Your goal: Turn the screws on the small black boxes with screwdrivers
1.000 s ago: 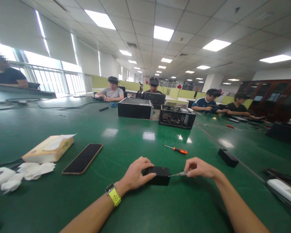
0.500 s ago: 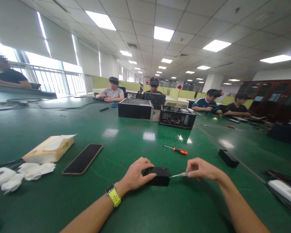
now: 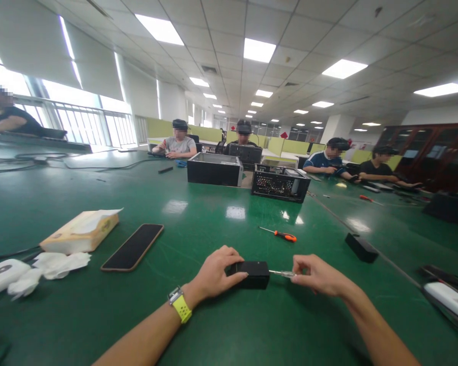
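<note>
The box (image 3: 257, 275) sits between my hands, its long axis running roughly left to right. My left hand (image 3: 219, 273) is nearer, thumb and fingers clasping its left end. Off its right end, my right hand (image 3: 316, 272) pinches the driver (image 3: 283, 274), shaft nearly along that axis, tip at the end face; whether it's seated, I can't tell.

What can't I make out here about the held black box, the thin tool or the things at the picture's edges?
All in the head view:
- Left end of the black box: covered by the left hand.
- Rear of the thin tool's handle: hidden in the right hand.
- Tool tip's exact contact with the box: too small to tell.
- White object at far left: cut off by the left edge.
</note>
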A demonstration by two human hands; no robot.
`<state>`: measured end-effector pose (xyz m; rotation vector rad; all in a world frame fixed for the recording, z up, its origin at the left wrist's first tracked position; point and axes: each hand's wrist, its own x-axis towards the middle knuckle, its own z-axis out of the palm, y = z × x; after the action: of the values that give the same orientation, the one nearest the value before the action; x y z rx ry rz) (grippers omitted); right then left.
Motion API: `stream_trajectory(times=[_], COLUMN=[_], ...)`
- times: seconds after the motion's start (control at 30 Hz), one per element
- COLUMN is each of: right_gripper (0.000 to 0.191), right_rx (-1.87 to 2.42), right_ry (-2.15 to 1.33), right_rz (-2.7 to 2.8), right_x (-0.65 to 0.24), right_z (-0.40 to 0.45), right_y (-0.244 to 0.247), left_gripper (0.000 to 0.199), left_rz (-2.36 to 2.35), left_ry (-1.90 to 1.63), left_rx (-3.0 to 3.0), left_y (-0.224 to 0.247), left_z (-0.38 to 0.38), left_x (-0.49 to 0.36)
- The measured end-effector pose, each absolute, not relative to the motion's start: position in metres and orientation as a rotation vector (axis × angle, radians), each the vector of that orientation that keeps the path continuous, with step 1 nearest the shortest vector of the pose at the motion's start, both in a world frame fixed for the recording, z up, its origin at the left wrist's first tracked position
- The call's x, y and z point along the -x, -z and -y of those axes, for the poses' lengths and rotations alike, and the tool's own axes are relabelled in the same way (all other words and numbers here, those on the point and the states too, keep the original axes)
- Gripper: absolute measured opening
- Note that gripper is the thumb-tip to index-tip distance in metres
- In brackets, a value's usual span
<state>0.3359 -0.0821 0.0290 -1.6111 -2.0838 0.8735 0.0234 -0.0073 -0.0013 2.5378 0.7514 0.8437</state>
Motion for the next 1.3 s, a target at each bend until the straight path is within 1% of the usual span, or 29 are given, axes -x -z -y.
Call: stream_trajectory(times=[0.13,0.3,0.43,0.57,0.67,0.77,0.87,0.97,1.03,1.13,1.3], right_gripper=[0.016,0.019,0.023,0.021,0.022,0.029,0.038,0.038,0.038,0.037,0.034], right_rx=[1.592,1.564,1.518,1.516,1.539,1.617,1.741,1.843,1.871,1.862,1.766], right_ry=[-0.651,-0.567,-0.549,-0.495,-0.442,-0.328,-0.176,-0.054,-0.001,0.048,0.061], right_rz=[2.181,2.353,2.582,2.767,2.846,2.839,2.754,2.673,2.653,2.672,2.784], right_x=[-0.331,-0.327,-0.327,-0.325,-0.323,-0.319,-0.311,-0.303,-0.301,-0.302,-0.302], right_z=[0.081,0.078,0.07,0.054,0.05,0.058,0.072,0.081,0.084,0.084,0.074], right_y=[-0.025,-0.025,-0.046,-0.071,-0.077,-0.061,-0.029,-0.003,0.003,-0.005,-0.046], left_gripper=[0.028,0.028,0.028,0.029,0.027,0.027,0.028,0.03,0.03,0.028,0.027], left_rz=[-0.738,-0.736,-0.739,-0.743,-0.746,-0.752,-0.762,-0.757,-0.76,-0.775,-0.74], left_ry=[-0.833,-0.796,-0.777,-0.758,-0.751,-0.777,-0.807,-0.824,-0.832,-0.811,-0.797], left_rx=[-2.554,-2.567,-2.553,-2.539,-2.533,-2.532,-2.527,-2.52,-2.517,-2.516,-2.528], left_y=[-0.001,-0.001,0.0,0.0,0.0,0.002,0.005,0.007,0.007,0.006,0.006], left_z=[0.008,0.008,0.007,0.007,0.007,0.006,0.004,0.004,0.004,0.005,0.005], left_x=[-0.023,-0.023,-0.024,-0.025,-0.025,-0.026,-0.026,-0.026,-0.025,-0.024,-0.023])
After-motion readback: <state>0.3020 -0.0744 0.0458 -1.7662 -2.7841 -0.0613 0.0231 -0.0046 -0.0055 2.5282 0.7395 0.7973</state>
